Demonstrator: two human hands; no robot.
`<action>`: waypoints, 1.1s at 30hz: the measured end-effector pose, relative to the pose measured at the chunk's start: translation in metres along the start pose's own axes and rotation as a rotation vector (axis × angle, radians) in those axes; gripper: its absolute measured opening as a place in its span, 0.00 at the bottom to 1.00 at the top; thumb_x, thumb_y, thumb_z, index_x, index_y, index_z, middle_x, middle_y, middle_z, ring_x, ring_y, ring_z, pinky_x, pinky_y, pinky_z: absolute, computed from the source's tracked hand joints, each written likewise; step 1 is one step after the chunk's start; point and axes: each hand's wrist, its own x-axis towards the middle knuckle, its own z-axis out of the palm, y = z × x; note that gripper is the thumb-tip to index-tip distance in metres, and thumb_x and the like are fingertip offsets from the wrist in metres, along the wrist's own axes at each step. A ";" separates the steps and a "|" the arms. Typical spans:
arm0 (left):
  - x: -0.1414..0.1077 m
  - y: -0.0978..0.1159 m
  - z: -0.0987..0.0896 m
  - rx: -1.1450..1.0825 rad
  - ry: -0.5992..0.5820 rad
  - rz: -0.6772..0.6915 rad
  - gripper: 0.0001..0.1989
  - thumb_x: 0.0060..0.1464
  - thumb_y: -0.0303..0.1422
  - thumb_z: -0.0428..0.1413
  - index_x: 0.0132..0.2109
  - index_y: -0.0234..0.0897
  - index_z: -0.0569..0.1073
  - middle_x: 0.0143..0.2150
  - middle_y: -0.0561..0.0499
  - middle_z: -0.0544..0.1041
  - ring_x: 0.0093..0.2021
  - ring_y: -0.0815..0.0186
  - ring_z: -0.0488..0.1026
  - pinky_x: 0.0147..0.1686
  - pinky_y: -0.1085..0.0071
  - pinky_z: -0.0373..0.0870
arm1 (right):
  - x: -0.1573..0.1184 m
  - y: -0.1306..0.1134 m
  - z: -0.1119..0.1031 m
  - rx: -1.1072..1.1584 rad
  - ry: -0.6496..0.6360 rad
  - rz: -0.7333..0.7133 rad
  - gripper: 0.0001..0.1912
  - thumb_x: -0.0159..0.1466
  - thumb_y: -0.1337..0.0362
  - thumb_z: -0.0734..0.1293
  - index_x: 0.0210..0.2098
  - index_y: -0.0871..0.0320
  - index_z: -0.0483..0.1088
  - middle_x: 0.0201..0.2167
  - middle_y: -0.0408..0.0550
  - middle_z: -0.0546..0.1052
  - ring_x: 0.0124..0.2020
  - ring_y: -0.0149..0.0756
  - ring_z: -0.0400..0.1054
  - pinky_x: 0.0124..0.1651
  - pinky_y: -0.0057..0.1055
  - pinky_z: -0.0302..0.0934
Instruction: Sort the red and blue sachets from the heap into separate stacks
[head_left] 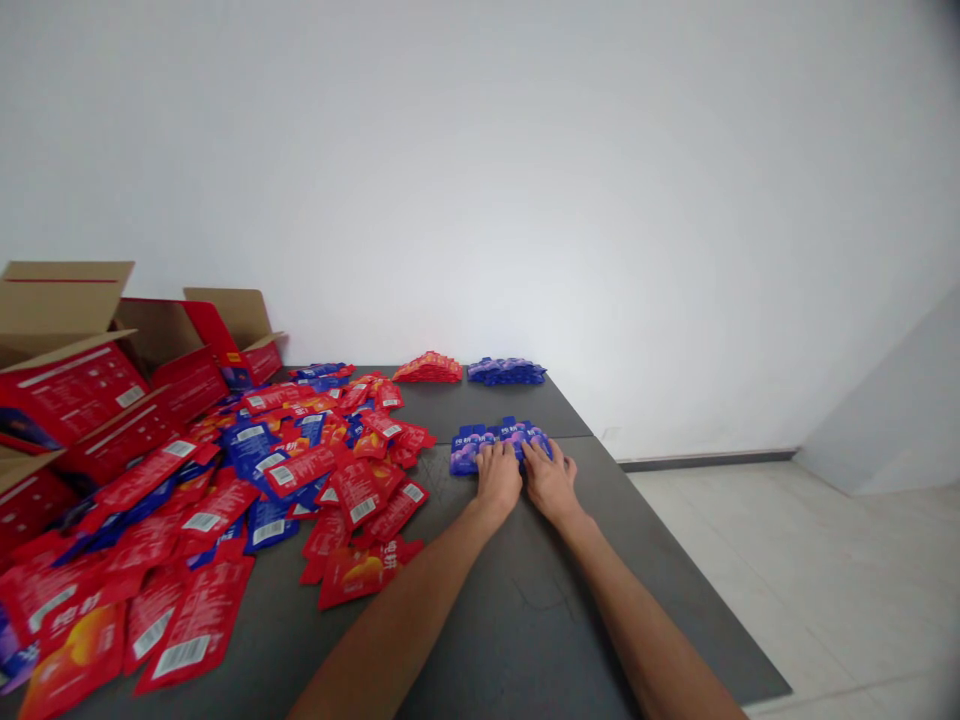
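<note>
Bare forearms (405, 625) extend; fingers (497, 461) touch overlapping blue, white-lettered pouches (463, 458).

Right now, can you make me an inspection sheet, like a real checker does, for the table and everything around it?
Surface: dark table with a seam across it.
Things being handled: a small group of blue packets lying at the fingertips; farther back, a red stack and a blue stack near the wall.
Clutter: a jumbled pile of red and blue packets at the left, beside open red boxes.
Hands: left hand and right hand side by side, both touching the blue packets.
Cables: nothing seen.
Surroundings: plain pale wall behind, light floor at the right.
</note>
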 end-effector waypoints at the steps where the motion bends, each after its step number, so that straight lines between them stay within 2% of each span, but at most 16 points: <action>1: 0.001 0.001 0.002 0.012 -0.002 -0.001 0.21 0.63 0.28 0.44 0.61 0.36 0.68 0.60 0.41 0.70 0.60 0.53 0.63 0.60 0.56 0.57 | 0.001 0.002 0.002 -0.004 -0.011 0.003 0.26 0.71 0.61 0.49 0.67 0.45 0.57 0.68 0.45 0.60 0.70 0.50 0.38 0.62 0.56 0.41; 4: 0.002 0.003 0.005 0.034 -0.009 -0.001 0.21 0.63 0.27 0.43 0.60 0.36 0.68 0.59 0.41 0.71 0.59 0.53 0.63 0.60 0.57 0.57 | 0.002 0.006 0.009 -0.002 -0.038 0.018 0.26 0.71 0.60 0.48 0.67 0.45 0.56 0.69 0.44 0.58 0.71 0.50 0.36 0.63 0.57 0.41; 8: 0.001 0.006 0.007 0.046 -0.025 0.011 0.21 0.63 0.29 0.43 0.59 0.36 0.70 0.58 0.40 0.70 0.59 0.52 0.62 0.57 0.57 0.60 | 0.003 0.008 0.012 0.027 -0.063 0.033 0.26 0.71 0.59 0.48 0.67 0.45 0.56 0.70 0.44 0.55 0.71 0.51 0.38 0.63 0.59 0.42; 14: 0.000 0.008 0.004 0.055 -0.037 0.050 0.21 0.61 0.31 0.45 0.59 0.33 0.70 0.60 0.38 0.69 0.61 0.51 0.60 0.59 0.54 0.58 | 0.002 0.006 0.012 0.035 -0.105 0.036 0.28 0.69 0.60 0.52 0.68 0.48 0.55 0.71 0.48 0.52 0.70 0.50 0.41 0.63 0.58 0.43; 17: -0.002 0.007 0.000 0.058 -0.031 0.075 0.22 0.60 0.31 0.46 0.60 0.32 0.69 0.61 0.39 0.68 0.62 0.50 0.59 0.59 0.54 0.59 | 0.000 0.004 0.011 0.020 -0.074 0.039 0.27 0.69 0.60 0.52 0.67 0.48 0.56 0.71 0.48 0.53 0.70 0.49 0.42 0.63 0.57 0.45; 21: -0.009 0.002 -0.010 0.055 -0.012 0.066 0.22 0.61 0.33 0.47 0.60 0.35 0.69 0.61 0.40 0.69 0.63 0.51 0.57 0.60 0.53 0.57 | -0.003 -0.004 0.008 0.005 0.034 0.035 0.26 0.68 0.60 0.54 0.66 0.49 0.59 0.69 0.49 0.57 0.69 0.51 0.44 0.62 0.54 0.48; 26: -0.022 -0.017 -0.034 0.075 -0.005 0.036 0.22 0.61 0.30 0.45 0.60 0.35 0.68 0.63 0.39 0.66 0.64 0.52 0.56 0.61 0.53 0.55 | -0.002 -0.030 0.005 0.042 0.122 -0.014 0.23 0.67 0.64 0.56 0.60 0.52 0.67 0.65 0.50 0.64 0.64 0.50 0.52 0.61 0.47 0.51; 33: -0.045 -0.070 -0.075 0.142 0.066 -0.014 0.18 0.61 0.30 0.46 0.54 0.35 0.72 0.59 0.38 0.69 0.61 0.51 0.58 0.57 0.54 0.59 | -0.002 -0.093 0.015 0.190 0.118 -0.151 0.20 0.68 0.66 0.56 0.55 0.55 0.72 0.60 0.50 0.70 0.56 0.45 0.61 0.57 0.40 0.56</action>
